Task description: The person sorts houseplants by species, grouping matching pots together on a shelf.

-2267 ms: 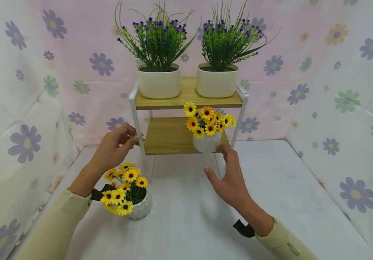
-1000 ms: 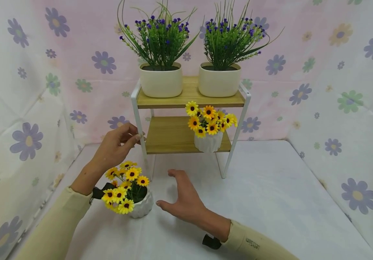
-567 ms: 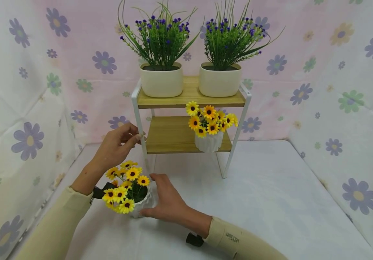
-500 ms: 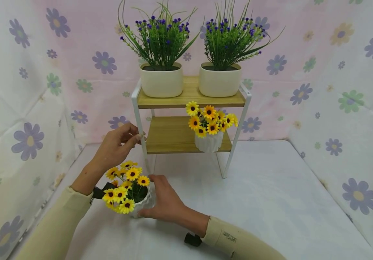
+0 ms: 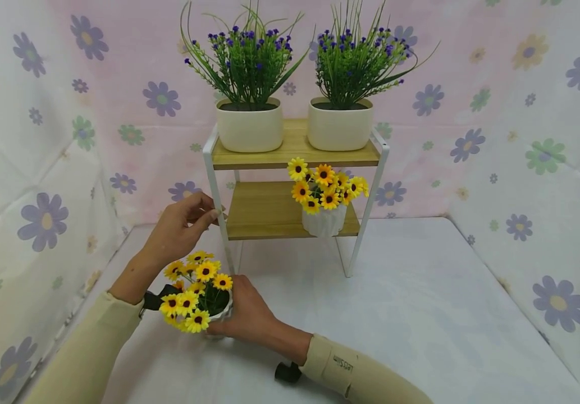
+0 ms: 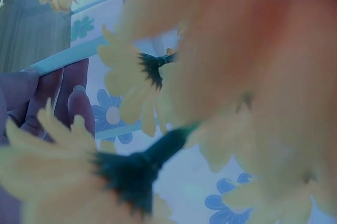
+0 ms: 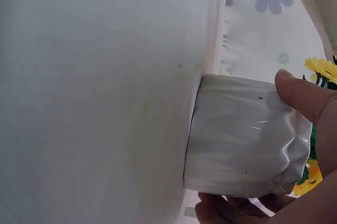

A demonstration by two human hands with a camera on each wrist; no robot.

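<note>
My left hand pinches the left white post of a two-tier wooden shelf; the left wrist view shows the thumb and fingers about the white bar. My right hand grips a ribbed white flower pot of yellow artificial sunflowers, thumb on one side and fingers on the other. The pot's base sits on the white tabletop in the right wrist view. A matching sunflower pot stands on the right part of the lower shelf, near its front edge.
Two cream oblong planters with grass and purple flowers stand side by side on the top shelf. The white-clothed table reaches back to a flower-printed cloth backdrop. Sunflower petals close to the lens cover much of the left wrist view.
My right hand has moved from beside the shelf's sunflower pot left and down to the pot on the table, and its fingers have closed round it. My left hand has stayed at the post.
</note>
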